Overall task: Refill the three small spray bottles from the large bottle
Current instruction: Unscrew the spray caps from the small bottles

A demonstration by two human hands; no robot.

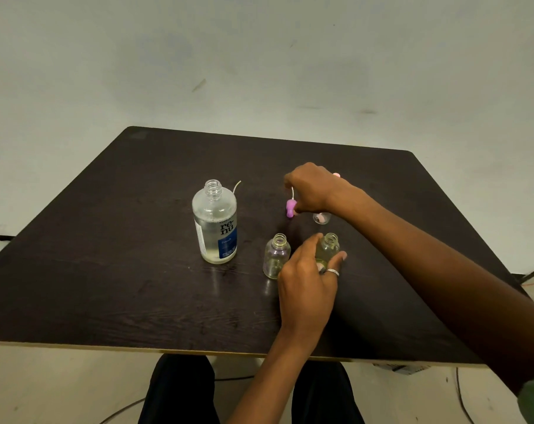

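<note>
Bottles stand uncapped on the dark counter [106,286]: the large bottle [215,223], clear with a blue label and an open threaded neck, sits left of centre with liquid reaching roughly to its shoulder. Just to its right are two small spray bottles with open necks, a violet-tinted one [276,255] and a yellowish one [328,247]. A third small clear bottle [321,217] stands behind them, mostly hidden under the right wrist.

The left hand [308,283] curls loosely around the yellowish bottle, thumb on one side and fingers on the other; its grip looks closed on the body, steadying it upright. The right hand [313,188] reaches across farther back and pinches a pink spray head [291,207] whose thin dip tube rises from it; that grip is closed on the head near the counter. Another thin tube [237,186] shows just behind the large bottle, and something pinkish peeks out past the right hand.

Small bottles like these probably weigh little and would tip easily, so holding one low around the body while pouring seems wise. The large bottle is likely heavier with its fill and smooth-sided; gripping across the labelled middle should give the best purchase. With narrow necks on both, a slow tilt looks necessary to avoid spilling.
</note>
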